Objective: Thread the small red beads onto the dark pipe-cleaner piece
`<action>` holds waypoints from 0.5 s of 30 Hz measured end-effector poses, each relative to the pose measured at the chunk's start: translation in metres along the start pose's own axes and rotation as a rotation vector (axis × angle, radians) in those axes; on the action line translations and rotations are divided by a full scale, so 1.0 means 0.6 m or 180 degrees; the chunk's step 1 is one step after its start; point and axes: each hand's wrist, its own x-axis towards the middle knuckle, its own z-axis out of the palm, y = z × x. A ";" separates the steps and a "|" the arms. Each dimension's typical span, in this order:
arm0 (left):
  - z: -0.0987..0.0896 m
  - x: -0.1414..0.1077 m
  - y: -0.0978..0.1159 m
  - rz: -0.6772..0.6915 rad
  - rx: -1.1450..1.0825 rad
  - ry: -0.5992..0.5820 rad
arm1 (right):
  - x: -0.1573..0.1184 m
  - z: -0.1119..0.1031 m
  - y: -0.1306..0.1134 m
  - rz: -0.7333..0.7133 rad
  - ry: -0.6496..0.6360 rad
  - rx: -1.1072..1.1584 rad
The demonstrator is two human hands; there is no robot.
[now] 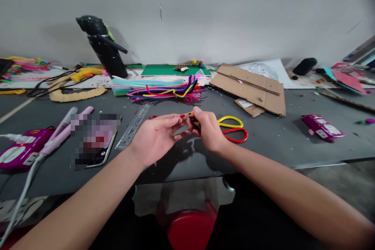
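Over the dark grey table my two hands meet at the fingertips. My left hand is turned palm up, its fingers closed round a small red piece whose kind I cannot make out. My right hand grips a small black-and-yellow thing, mostly covered by the fingers, with its end close to the red piece. Just right of that hand lie scissor-like loop handles, a yellow one and a red one; the hand hides their other ends. A bit of red shows behind my left hand.
Behind the hands lies a bundle of coloured pipe cleaners. A clear ruler, a phone, a pink hair straightener and a purple power strip are at left. Cardboard and another purple power strip lie right. A black flask stands behind.
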 end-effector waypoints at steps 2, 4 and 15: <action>0.000 0.000 -0.001 -0.0057 -0.0022 -0.0030 | -0.001 -0.001 0.003 -0.0082 0.0005 -0.0106; -0.001 0.000 -0.003 -0.0096 -0.0086 -0.0067 | -0.002 -0.002 0.005 -0.0105 -0.0032 -0.0215; -0.007 -0.001 0.011 0.0282 0.0189 -0.0236 | -0.002 -0.002 0.011 -0.0119 -0.0071 -0.0162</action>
